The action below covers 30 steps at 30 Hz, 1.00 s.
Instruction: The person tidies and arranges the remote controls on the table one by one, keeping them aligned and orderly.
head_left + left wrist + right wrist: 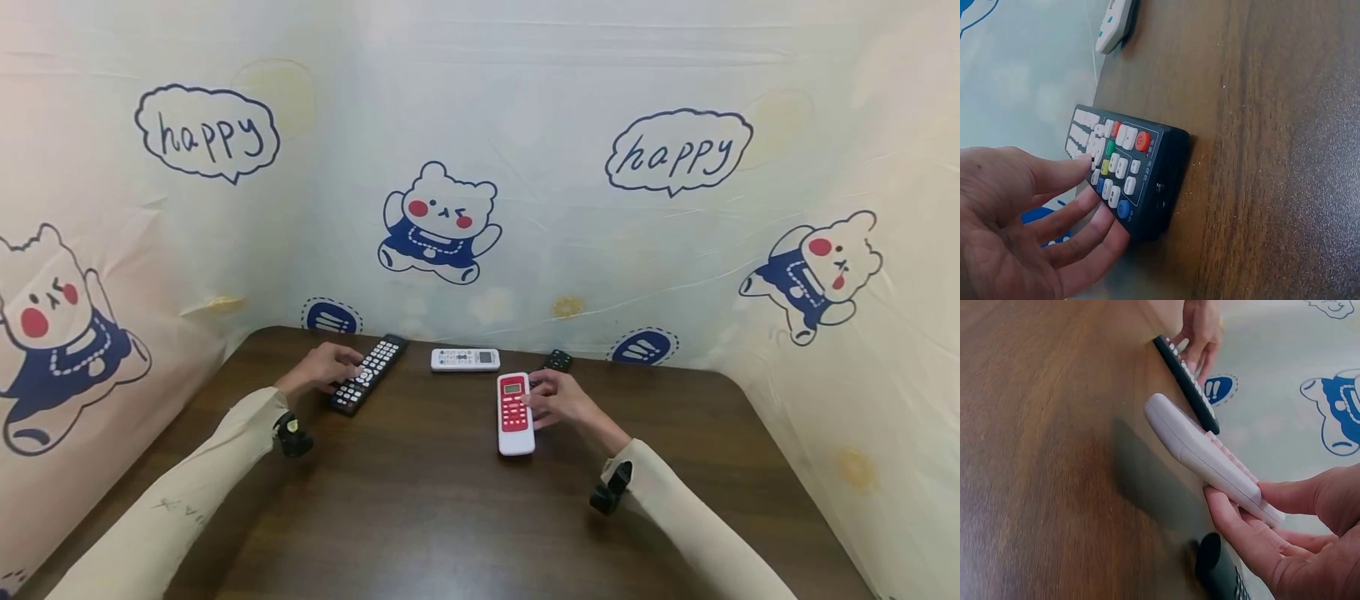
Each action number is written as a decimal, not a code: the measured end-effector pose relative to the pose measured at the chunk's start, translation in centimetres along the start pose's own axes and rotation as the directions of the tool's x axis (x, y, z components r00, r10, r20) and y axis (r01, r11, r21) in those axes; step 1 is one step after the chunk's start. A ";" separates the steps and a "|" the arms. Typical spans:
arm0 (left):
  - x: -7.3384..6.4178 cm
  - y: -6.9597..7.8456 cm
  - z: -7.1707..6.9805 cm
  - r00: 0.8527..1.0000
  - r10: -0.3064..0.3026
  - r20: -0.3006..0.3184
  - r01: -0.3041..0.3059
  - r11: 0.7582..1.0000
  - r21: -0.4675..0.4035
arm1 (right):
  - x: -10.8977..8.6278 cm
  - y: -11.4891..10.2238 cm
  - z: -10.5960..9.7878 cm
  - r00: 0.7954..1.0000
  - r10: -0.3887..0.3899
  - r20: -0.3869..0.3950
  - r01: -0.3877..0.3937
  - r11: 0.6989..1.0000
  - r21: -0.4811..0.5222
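My left hand point(321, 369) grips a long black remote control point(377, 367) with white and coloured buttons at the table's back left. In the left wrist view its thumb point(1063, 175) lies on the button face and the fingers are curled at the side edge. My right hand point(564, 402) holds a white remote control with a red button panel point(516, 439) and a small screen. The right wrist view has this remote point(1210, 464) pinched by one end between thumb and fingers, raised over the table with its shadow below.
A white remote control point(465, 361) lies near the back edge of the brown wooden table point(420, 517). Behind my right hand, a smaller black remote control point(557, 360) is partly hidden. A pale printed curtain point(540, 250) stands behind and beside the table.
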<state>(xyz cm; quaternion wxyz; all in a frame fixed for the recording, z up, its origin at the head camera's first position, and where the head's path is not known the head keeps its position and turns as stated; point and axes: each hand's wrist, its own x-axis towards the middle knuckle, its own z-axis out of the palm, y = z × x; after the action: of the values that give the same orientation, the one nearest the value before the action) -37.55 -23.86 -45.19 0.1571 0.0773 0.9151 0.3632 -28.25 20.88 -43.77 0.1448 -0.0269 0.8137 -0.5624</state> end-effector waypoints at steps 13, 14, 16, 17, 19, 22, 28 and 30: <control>-0.2 0.2 0.3 1.000 0.011 0.003 -0.011 0.999 -0.043 | 1.2 -0.6 3.5 1.000 -0.021 -0.019 0.021 1.000 0.002; -0.2 0.2 0.4 1.000 0.011 0.003 -0.011 0.999 -0.045 | 1.2 -0.6 3.9 0.999 -0.020 -0.025 0.020 1.000 0.000; -0.4 -0.1 0.6 1.000 0.003 0.004 -0.003 0.999 -0.045 | 1.1 -0.4 4.6 1.000 -0.016 -0.026 0.015 1.000 -0.009; -0.6 -0.2 0.7 1.000 0.003 0.006 -0.003 0.999 -0.043 | 1.1 -0.3 4.9 0.999 -0.014 -0.029 0.014 1.000 -0.015; -0.8 -0.5 0.9 1.000 0.000 0.009 0.000 0.999 -0.033 | 1.2 0.1 5.6 0.999 -0.010 -0.033 0.009 1.000 -0.029; -1.1 -0.6 1.0 1.000 0.006 0.000 -0.006 1.000 -0.029 | 1.4 0.3 6.1 0.998 -0.016 -0.058 0.013 0.998 -0.066; -0.6 0.3 0.8 1.000 0.010 -0.013 -0.010 0.999 -0.031 | 1.9 0.1 5.7 0.993 -0.021 -0.115 0.004 0.989 -0.145; -0.4 0.6 0.8 1.000 0.008 -0.011 -0.008 1.000 -0.030 | 2.0 0.0 5.5 0.992 -0.015 -0.122 -0.005 0.987 -0.159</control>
<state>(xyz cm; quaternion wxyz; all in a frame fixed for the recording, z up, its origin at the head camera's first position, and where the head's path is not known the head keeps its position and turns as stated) -36.89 -22.98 -45.22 0.1520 0.0768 0.9101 0.3778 -28.67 15.53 -45.96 0.0906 -0.0056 0.8633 -0.4965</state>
